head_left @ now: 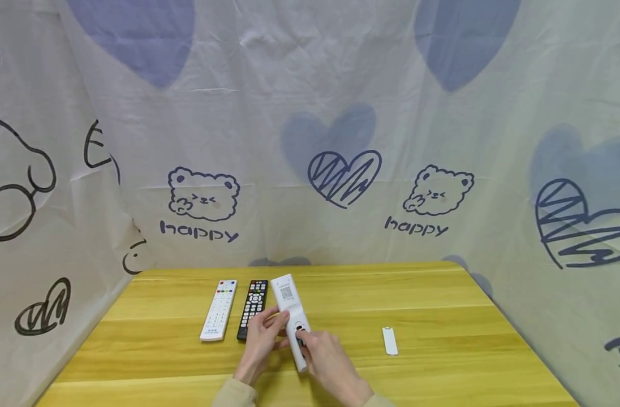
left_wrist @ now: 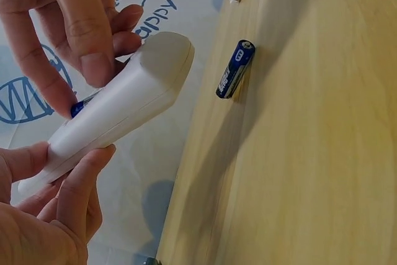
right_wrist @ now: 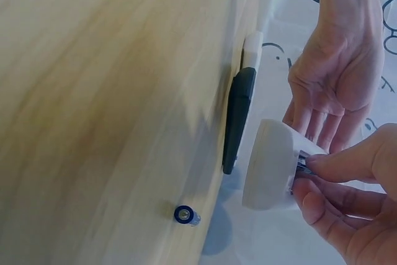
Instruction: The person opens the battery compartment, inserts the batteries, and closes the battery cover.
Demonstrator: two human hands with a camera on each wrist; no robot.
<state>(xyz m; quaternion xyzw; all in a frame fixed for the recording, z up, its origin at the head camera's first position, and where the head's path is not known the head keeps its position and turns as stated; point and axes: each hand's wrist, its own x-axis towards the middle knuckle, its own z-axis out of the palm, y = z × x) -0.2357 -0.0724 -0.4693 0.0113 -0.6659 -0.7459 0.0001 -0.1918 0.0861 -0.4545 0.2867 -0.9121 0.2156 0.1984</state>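
Observation:
My left hand (head_left: 261, 342) grips a white remote control (head_left: 287, 293) by its sides, its back turned up and its battery compartment uncovered. At that compartment my right hand (head_left: 334, 362) pinches a blue battery (left_wrist: 75, 110) between thumb and fingers, which hide most of it. The right wrist view shows the thumb pressed close at the opening in the remote's back. Another blue battery (left_wrist: 236, 69) lies loose on the table under the held remote. A white battery cover (head_left: 390, 341) rests on the table, to the right of my right hand.
A white remote (head_left: 219, 311) and a black remote (head_left: 254, 302) lie face up on the wooden table (head_left: 157, 333), left of my hands. The black one is close beside my left hand. Printed cloth (head_left: 315, 237) hangs behind the table and at both sides.

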